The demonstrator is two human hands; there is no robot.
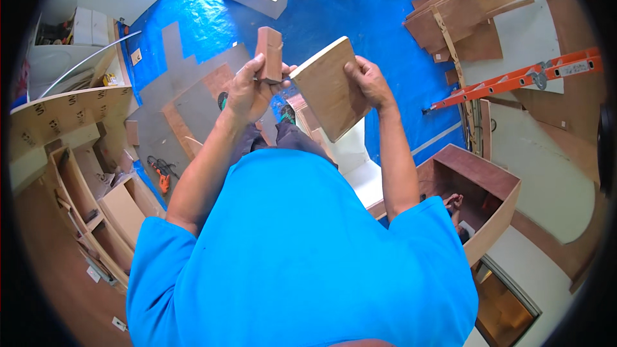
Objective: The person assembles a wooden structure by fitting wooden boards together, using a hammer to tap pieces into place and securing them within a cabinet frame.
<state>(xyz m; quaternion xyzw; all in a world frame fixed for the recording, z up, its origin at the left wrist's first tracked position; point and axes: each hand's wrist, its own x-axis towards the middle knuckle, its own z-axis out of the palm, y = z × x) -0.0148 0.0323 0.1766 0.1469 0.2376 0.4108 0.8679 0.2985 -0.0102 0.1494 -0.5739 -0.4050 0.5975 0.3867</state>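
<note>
My left hand (247,93) is closed around a reddish-brown wooden block (270,54), which stands up from the palm. Its fingertips reach close to the left edge of a flat wooden board (331,93); whether they touch it I cannot tell. Gripping that board by its upper right edge is my right hand (369,83), thumb on the brown face and fingers behind. The board is tilted, with a pale edge along its top left. Both pieces are held up in front of me, above the floor.
Blue sheeting (385,32) covers much of the floor. An orange ladder (520,83) lies at the right, near stacked wood panels (459,22). A person's hand (455,202) shows inside a brown open box (479,170). An orange power tool (162,180) lies at the left.
</note>
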